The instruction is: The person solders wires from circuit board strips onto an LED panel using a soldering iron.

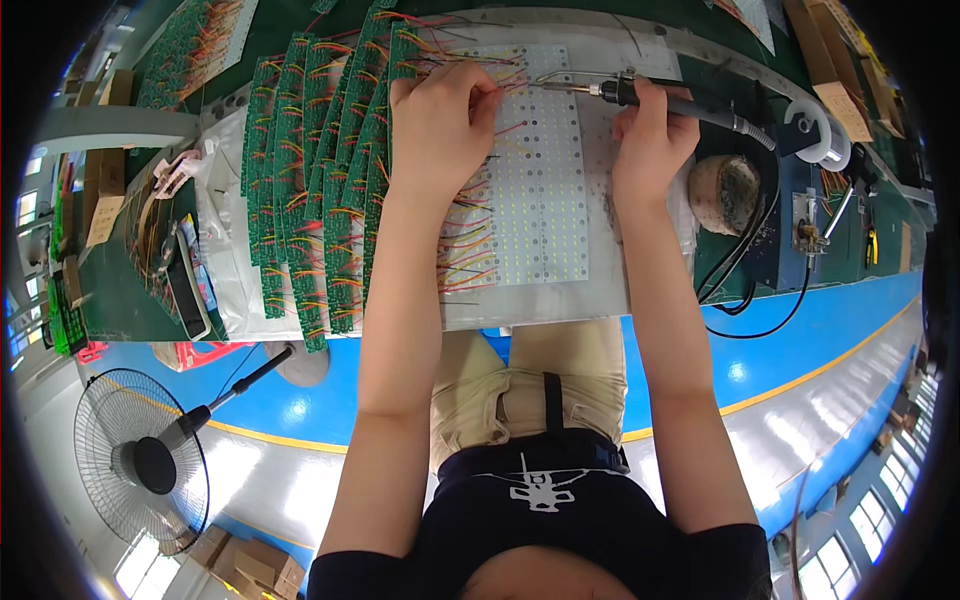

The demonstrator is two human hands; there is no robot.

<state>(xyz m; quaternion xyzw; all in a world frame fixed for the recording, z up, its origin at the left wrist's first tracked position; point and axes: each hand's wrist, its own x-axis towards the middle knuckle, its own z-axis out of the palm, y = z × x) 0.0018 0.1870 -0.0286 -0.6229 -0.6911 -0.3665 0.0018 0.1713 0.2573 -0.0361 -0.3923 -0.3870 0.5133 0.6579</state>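
My right hand (655, 140) is closed round a soldering iron (625, 92) with a thin metal feed tube along its top. The iron points left, its tip over the upper part of a white panel (560, 200) marked with rows of small pads. Across from the tip, my left hand (445, 125) pinches a thin red wire (512, 86) whose end reaches toward the iron's tip. Whether tip and wire touch is too small to tell. Green circuit board strips (345, 200) with red, yellow and black wires lie left of the panel, partly under my left forearm.
Right of my right arm stand a round pot (722, 195), a solder wire spool (820, 135) and black cables (745, 255). More wired green boards (190, 55) lie at the far left. A phone-like black object (188, 285) rests at the left; a fan (142, 462) stands below.
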